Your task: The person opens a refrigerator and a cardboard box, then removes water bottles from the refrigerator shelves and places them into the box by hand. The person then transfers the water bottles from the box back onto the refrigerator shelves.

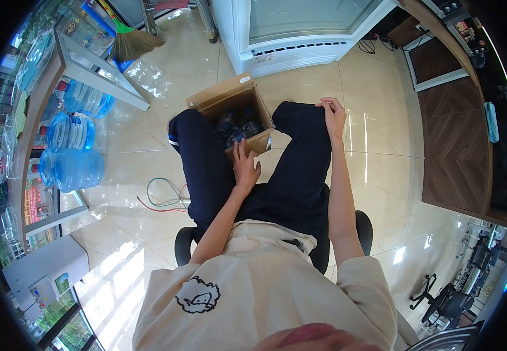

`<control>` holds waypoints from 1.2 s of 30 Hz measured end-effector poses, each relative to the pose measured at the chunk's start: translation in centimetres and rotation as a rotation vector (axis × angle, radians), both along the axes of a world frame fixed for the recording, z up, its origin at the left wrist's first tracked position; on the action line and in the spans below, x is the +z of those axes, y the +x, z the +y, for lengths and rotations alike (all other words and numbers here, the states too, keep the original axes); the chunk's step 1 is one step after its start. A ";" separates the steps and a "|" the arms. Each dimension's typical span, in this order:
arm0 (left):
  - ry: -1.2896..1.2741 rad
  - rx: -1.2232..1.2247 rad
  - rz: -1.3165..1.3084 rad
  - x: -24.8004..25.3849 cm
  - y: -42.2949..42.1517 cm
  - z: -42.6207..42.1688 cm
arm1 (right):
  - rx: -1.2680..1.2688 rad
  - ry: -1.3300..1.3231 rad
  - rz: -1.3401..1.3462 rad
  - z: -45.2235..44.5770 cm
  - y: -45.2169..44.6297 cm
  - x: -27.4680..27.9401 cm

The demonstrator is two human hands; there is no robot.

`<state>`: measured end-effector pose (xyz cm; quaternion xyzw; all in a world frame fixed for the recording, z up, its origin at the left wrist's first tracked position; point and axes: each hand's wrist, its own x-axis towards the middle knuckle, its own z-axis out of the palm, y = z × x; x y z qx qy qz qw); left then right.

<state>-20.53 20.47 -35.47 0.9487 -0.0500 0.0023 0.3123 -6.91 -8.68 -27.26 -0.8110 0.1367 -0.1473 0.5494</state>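
A cardboard box [209,92] stands open on the floor between my knees, its flaps up. Several clear plastic bottles [228,120] with dark tones lie inside; the shadow hides their details. My left hand [245,166] reaches over the box's near edge, fingers stretched out toward the nearest bottle. Whether the fingertips touch that bottle, I cannot tell. On my right knee, at the side of the dark trousers [304,126], rests my right hand [333,115], with its fingers loosely apart and nothing visible in it.
A white glass-door cabinet [291,55] stands beyond the box. Several large blue water bottles [78,169] line the left side under a counter. A broom [133,44] leans at upper left. Thin cords [163,205] lie on the floor left of my chair [364,233]. A wooden counter [458,146] stands right.
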 end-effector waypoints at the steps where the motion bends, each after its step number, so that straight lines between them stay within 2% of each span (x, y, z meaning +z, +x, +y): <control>1: 0.004 -0.001 -0.003 0.0 0.0 0.0 | 0.001 0.000 -0.001 0.0 0.0 0.0; 36: -0.009 -0.001 -0.011 0.2 0.0 0.0 | -0.001 0.002 -0.001 0.0 0.0 0.0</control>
